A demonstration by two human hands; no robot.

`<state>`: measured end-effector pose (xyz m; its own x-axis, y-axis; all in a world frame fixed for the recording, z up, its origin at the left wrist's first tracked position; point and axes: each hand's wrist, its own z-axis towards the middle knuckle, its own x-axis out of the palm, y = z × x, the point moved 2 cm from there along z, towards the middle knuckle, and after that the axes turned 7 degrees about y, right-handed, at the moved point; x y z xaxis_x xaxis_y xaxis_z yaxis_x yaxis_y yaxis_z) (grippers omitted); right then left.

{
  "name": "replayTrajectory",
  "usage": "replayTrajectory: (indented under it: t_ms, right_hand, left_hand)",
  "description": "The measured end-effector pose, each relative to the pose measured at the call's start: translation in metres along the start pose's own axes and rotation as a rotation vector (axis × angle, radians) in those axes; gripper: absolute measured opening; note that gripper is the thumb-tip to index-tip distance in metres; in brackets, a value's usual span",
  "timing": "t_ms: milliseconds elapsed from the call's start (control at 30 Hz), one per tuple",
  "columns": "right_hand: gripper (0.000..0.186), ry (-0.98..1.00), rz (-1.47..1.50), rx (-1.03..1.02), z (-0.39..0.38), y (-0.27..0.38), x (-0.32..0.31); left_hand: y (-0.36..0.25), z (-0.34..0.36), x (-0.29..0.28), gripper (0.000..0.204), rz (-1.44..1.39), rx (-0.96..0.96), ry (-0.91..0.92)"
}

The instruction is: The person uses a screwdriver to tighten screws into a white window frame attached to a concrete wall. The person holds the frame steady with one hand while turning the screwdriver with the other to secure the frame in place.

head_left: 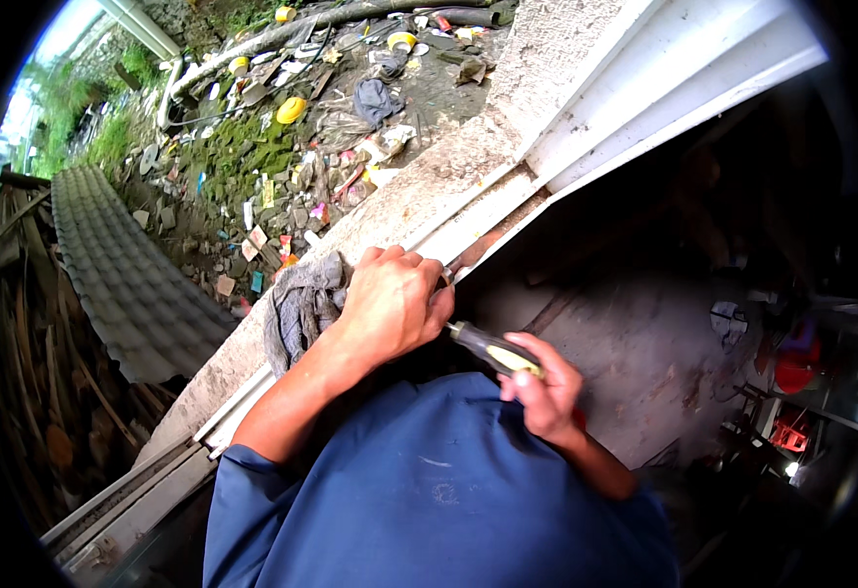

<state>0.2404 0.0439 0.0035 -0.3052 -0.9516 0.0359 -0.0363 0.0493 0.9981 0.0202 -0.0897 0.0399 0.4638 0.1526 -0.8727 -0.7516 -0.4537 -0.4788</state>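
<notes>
My right hand [549, 388] is closed around the black and yellow handle of a screwdriver [492, 349]. Its shaft points up and left toward my left hand [390, 302], whose curled fingers rest over the white window frame [468, 216]. Whatever those fingers pinch is hidden behind them, as is the screwdriver's tip. A short brown, rusty-looking strip [502, 233] shows in the frame just beyond the left hand. A crumpled grey cloth [301, 312] lies over the ledge, beside my left wrist.
A rough concrete sill [429, 186] runs diagonally outside the frame. Beyond it, litter and rubble [292, 176] cover mossy ground, next to a grey corrugated sheet [125, 265]. Inside, to the right, are a dim floor [635, 363] and red objects [791, 431].
</notes>
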Motion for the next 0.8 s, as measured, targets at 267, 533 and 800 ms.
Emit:
replayTrajectory:
  t_ms: [267, 533, 800]
  right_hand:
    - [0.045, -0.494, -0.145, -0.353, 0.007, 0.056, -0.072]
    - [0.034, -0.491, -0.886, -0.511, 0.087, 0.094, -0.057]
    - [0.036, -0.426, -0.968, -0.488, 0.126, 0.084, -0.034]
  left_hand:
    - [-0.003, 0.004, 0.006, 0.022, 0.028, -0.01, -0.048]
    - [-0.003, 0.004, 0.015, 0.019, -0.014, -0.018, -0.129]
    - [-0.002, 0.009, 0.022, 0.019, -0.052, 0.005, -0.191]
